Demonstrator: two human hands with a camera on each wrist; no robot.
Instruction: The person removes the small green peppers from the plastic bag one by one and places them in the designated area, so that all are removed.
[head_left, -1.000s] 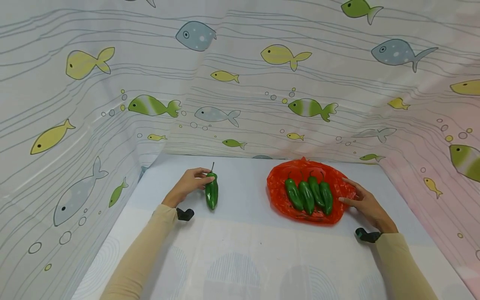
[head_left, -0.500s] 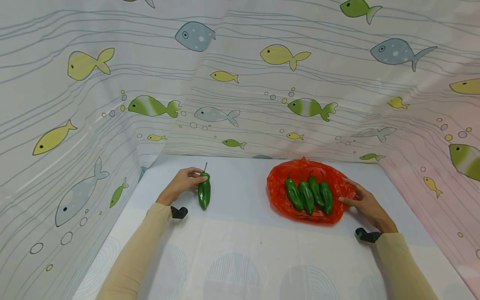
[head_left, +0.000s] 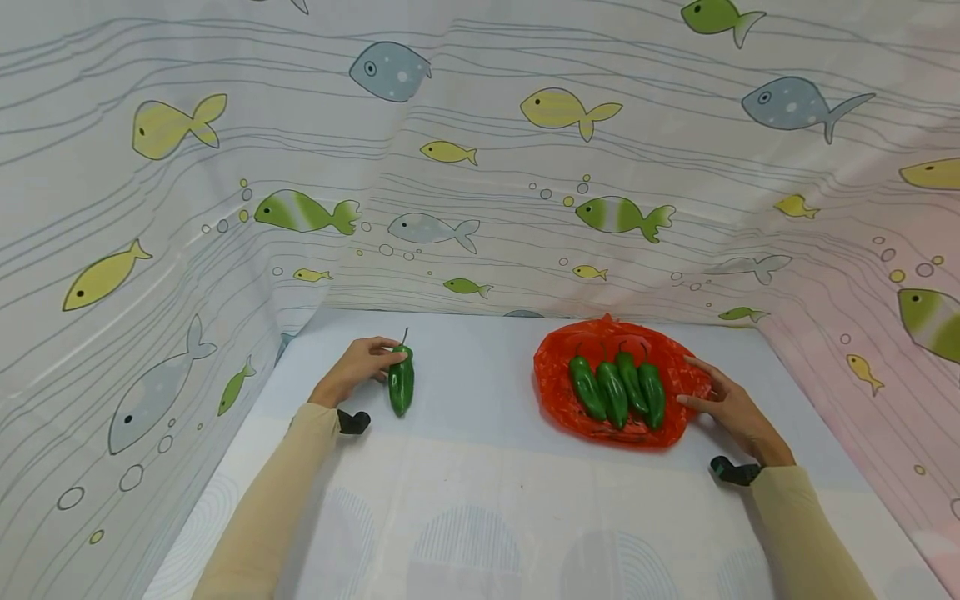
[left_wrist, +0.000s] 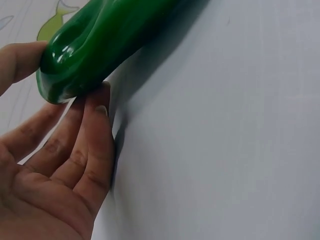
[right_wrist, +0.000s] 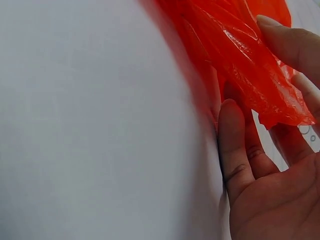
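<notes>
A glossy green chili pepper (head_left: 401,387) is pinched near its stem end between the thumb and fingers of my left hand (head_left: 363,364). Its thin stem points away from me and its tip towards me. The left wrist view shows the pepper's dented end (left_wrist: 75,60) close up against the fingers; whether it touches the table, I cannot tell. On the right, several more green chili peppers (head_left: 615,396) lie side by side on a spread red plastic bag (head_left: 555,396). My right hand (head_left: 738,412) holds the bag's right edge, thumb over the film (right_wrist: 235,55) and fingers beneath.
A pale cloth with printed semicircles (head_left: 465,533) covers the table. Behind it and at both sides hangs a fish-patterned curtain (head_left: 480,233). Each wrist wears a small black camera, seen at the left wrist as a dark mount (head_left: 352,422).
My left hand has moved to the left with the pepper, quickly at first and then only slightly. The right hand, the bag and its peppers have stayed in place.
</notes>
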